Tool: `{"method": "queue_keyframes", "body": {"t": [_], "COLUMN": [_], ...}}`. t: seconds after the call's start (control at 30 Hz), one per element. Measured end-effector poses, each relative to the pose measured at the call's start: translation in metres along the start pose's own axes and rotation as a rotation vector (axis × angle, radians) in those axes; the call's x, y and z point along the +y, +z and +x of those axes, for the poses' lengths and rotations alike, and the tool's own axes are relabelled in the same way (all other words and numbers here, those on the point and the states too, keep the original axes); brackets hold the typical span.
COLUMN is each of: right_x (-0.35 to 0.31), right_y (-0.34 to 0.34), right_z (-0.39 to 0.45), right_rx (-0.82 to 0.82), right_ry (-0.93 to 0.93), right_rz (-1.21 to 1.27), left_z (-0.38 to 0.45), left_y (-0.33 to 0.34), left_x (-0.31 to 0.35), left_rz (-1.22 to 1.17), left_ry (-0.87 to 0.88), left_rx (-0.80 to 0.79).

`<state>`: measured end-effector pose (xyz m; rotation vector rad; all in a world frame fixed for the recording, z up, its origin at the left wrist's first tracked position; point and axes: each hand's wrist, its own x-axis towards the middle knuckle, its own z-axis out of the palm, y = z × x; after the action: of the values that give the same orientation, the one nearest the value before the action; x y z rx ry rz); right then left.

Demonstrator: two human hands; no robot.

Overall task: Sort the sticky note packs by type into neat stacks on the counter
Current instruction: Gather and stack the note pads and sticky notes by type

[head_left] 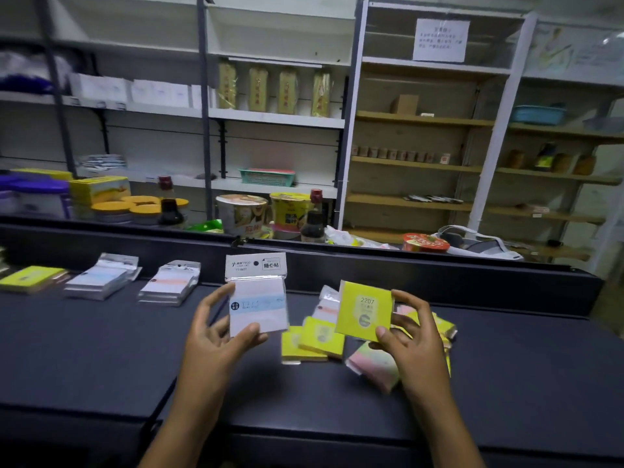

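Observation:
My left hand (216, 336) holds a white sticky note pack with a blue stripe (258, 298) upright above the dark counter (101, 349). My right hand (413, 342) holds a yellow pack marked 2207 (363, 310) by its edges. Under and between my hands lies a loose pile: yellow packs (312, 341), a pastel pink-green pack (373, 364) and a white pack with a red stripe (329, 307). At the left stand three stacks: yellow packs (28, 278), blue-striped white packs (101, 276) and red-striped white packs (170, 283).
A raised dark ledge (422, 275) runs along the counter's far edge. Behind it sit noodle cups (241, 214), sauce bottles (312, 221), yellow-lidded jars (135, 207) and a red bowl (426, 242). Shelving with boxes and baskets fills the background.

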<state>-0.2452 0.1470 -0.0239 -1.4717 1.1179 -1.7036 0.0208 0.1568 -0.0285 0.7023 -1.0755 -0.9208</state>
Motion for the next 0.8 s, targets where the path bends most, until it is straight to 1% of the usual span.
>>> {"method": "queue_keyframes", "body": {"t": [0.23, 0.47, 0.63, 0.8], "right_x": [-0.029, -0.048, -0.057, -0.058], "right_y": [0.083, 0.159, 0.205, 0.248], "right_z": [-0.066, -0.112, -0.119, -0.101], "right_rx": [-0.047, -0.079, -0.125, -0.189], "right_ry": [-0.002, -0.005, -0.017, -0.039], "right_rz": [0.054, 0.094, 0.098, 0.117], "left_z": [-0.039, -0.068, -0.070, -0.055], "left_y": [-0.090, -0.169, -0.211, -0.243], "left_x": [0.063, 0.106, 0.128, 0.132], "left_rz": [0.113, 0.196, 0.214, 0.248], "left_ry": [0.025, 0.048, 0.062, 0.063], "left_rx": [-0.012, 0.031, 0.071, 0.111]}}
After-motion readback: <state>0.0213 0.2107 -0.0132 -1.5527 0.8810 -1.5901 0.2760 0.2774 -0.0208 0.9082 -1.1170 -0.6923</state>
